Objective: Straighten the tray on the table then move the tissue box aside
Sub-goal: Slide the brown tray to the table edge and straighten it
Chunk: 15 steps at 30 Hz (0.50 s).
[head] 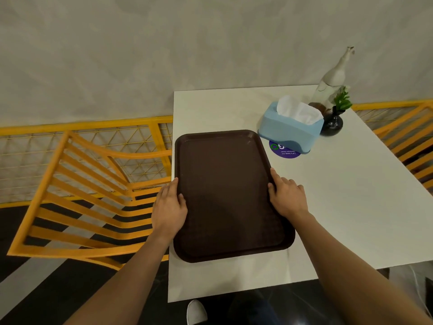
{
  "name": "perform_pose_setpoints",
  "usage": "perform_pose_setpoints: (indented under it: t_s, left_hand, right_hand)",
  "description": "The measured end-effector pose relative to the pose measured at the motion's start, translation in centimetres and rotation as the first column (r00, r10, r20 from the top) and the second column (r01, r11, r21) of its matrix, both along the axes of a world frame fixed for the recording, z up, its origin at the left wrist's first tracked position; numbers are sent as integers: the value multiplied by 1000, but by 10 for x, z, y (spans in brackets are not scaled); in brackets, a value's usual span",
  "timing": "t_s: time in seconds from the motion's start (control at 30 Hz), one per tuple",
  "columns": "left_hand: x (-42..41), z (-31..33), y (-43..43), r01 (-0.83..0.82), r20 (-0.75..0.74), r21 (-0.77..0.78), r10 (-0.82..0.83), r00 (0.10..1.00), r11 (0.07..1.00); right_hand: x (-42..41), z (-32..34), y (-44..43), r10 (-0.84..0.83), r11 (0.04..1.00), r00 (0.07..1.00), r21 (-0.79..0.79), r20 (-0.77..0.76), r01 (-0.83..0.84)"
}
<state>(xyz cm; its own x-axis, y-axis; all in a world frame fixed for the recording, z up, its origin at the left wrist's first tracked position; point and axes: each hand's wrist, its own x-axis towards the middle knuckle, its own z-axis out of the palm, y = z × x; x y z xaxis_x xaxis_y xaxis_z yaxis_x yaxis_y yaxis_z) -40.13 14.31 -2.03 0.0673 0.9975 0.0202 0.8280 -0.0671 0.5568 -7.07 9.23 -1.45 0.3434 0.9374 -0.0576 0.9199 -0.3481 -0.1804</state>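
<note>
Both hands, left hand (169, 207) and right hand (286, 198), clamp the brown tray (227, 195) along the table's (351, 207) left edge; overpushing could tip it off, or nudge the tissue box (289, 127) near the far-right corner.

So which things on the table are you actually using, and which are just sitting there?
Using: brown tray, held by left hand and right hand; blue tissue box.

Just sitting: white bottle, black vase with green plant, purple sticker, orange chair.
</note>
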Motion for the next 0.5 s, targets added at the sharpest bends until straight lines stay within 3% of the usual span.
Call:
perform_pose_setpoints:
  t_s: [0.17, 0.37, 0.5]
  left_hand:
    - [1, 8, 3, -9, 19, 8, 9, 1000, 1000]
    - [40, 40, 15, 5, 70, 131, -14, 997, 991]
    - [103, 60, 37, 40, 159, 109, -58, 986, 993]
  right_hand:
    - [1, 4, -3, -12, 1000, 996, 12, -93, 13]
    - [32, 16, 1, -92, 968, 964, 204, -248, 145]
    - [77, 27, 12, -92, 929, 957, 323, -276, 182]
